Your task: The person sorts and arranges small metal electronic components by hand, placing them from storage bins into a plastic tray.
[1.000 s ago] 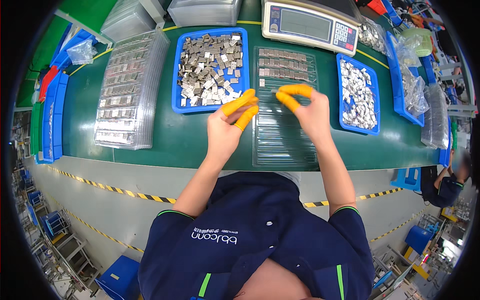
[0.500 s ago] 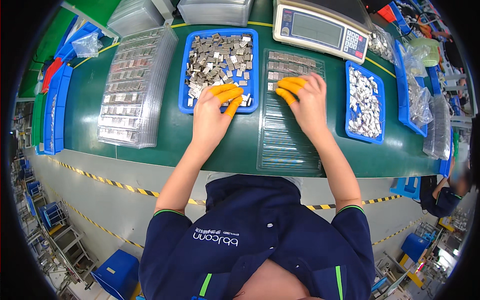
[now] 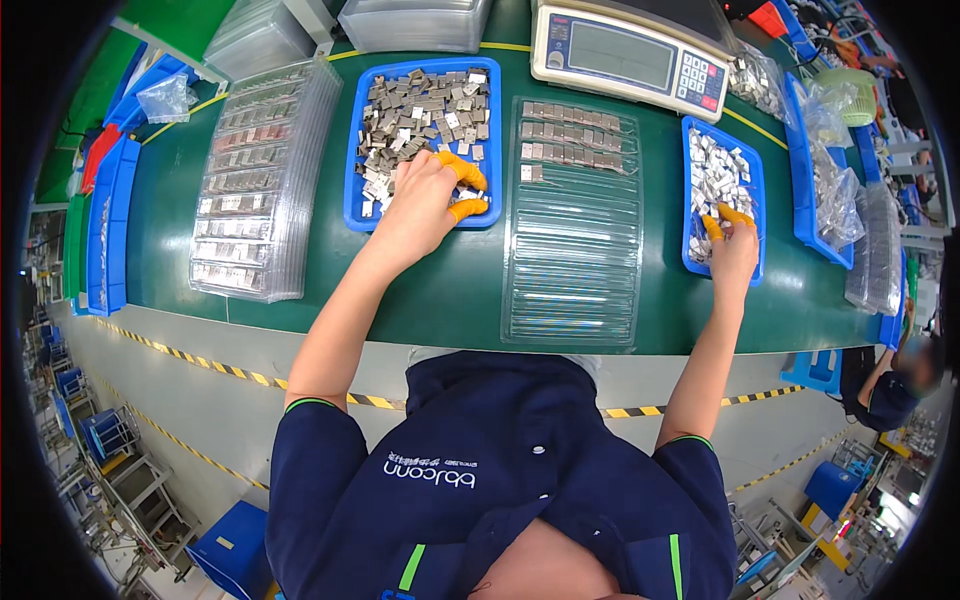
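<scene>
Yellow finger cots cover fingertips on both hands. My left hand [image 3: 420, 205] is over the near part of a blue tray [image 3: 353, 190] of loose silvery metal connector shells [image 3: 425, 110]; its thumb and fingers are apart. At the right, my right hand [image 3: 735, 255] reaches into a smaller blue tray [image 3: 757, 185] of small white-and-metal parts [image 3: 715, 165], thumb and forefinger apart among them. Between the two trays lies a clear ribbed plastic tray [image 3: 570, 260]. Metal connector shells [image 3: 570, 135] fill its far rows, and a short row begins at its left side.
A tall stack of filled clear trays [image 3: 260, 190] stands at the left. Behind are clear plastic boxes [image 3: 415, 25] and a weighing scale [image 3: 625, 55]. Bagged parts [image 3: 840, 205] and a long blue bin [image 3: 800, 130] lie at the far right. The green table's front edge [image 3: 390, 345] is near me.
My right hand has moved from the clear tray to the right-hand blue tray. Another shell group shows uncovered in the clear tray. My left hand stays at its tray, slightly turned.
</scene>
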`<state>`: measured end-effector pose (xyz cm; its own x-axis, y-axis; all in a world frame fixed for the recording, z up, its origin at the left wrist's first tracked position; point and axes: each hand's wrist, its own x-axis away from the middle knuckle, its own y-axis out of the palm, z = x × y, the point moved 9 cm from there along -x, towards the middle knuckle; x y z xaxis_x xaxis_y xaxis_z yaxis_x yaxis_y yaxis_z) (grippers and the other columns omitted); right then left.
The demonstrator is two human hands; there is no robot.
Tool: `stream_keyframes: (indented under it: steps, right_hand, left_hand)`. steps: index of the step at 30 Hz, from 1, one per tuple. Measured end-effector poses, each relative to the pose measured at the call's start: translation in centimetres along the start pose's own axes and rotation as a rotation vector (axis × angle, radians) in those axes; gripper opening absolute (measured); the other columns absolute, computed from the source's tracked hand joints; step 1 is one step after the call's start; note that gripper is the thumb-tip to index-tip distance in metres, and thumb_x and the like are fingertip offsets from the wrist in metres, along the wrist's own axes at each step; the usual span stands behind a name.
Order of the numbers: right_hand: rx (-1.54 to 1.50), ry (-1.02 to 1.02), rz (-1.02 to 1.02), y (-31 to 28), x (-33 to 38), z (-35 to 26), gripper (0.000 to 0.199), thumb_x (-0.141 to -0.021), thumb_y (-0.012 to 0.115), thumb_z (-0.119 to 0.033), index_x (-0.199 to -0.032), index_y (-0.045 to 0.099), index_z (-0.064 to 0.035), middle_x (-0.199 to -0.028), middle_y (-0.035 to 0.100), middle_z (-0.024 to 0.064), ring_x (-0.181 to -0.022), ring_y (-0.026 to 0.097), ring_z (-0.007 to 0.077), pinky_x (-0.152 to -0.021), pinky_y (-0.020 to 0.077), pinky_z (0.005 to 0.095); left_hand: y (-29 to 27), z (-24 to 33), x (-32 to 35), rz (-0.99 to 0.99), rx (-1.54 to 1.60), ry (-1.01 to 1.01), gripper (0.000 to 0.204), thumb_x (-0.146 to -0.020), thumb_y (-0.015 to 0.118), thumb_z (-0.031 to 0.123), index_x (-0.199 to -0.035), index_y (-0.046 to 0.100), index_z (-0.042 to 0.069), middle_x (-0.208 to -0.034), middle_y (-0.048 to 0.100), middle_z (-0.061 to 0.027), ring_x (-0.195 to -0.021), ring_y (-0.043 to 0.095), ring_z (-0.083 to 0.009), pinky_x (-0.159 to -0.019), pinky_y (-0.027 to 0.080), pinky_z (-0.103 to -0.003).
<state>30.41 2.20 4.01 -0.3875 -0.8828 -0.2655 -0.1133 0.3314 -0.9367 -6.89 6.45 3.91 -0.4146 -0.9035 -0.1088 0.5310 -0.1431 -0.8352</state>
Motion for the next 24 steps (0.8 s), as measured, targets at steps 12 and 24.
stream_keyframes:
  steps: [12,24]
  right_hand:
    - [-0.341,0.205,0.042,-1.1,-0.5,1.5,0.024,-0.072,0.072,-0.015,-0.092,0.068,-0.0044,-0.084,0.066,0.0132,-0.076,0.063,0.0220,-0.067,0.0476,0.0301]
    - [-1.181,0.142,0.003,-0.8,-0.2,-2.2,0.024,-0.083,0.056,0.002,-0.106,0.049,0.0035,-0.086,0.063,0.0172,-0.074,0.064,0.0184,-0.067,0.0522,0.0253]
  left_hand:
    - [-0.3,-3.0,0.9,0.150,0.690,-0.360,0.026,-0.081,0.061,0.005,-0.107,0.061,0.001,-0.091,0.064,-0.0101,-0.084,0.062,-0.0174,-0.082,0.044,-0.027]
    - [2.4,0.1,1.4,0.059,1.205,-0.460,0.026,-0.086,0.055,0.003,-0.110,0.056,-0.002,-0.101,0.063,-0.0129,-0.087,0.064,-0.0205,-0.071,0.049,-0.020]
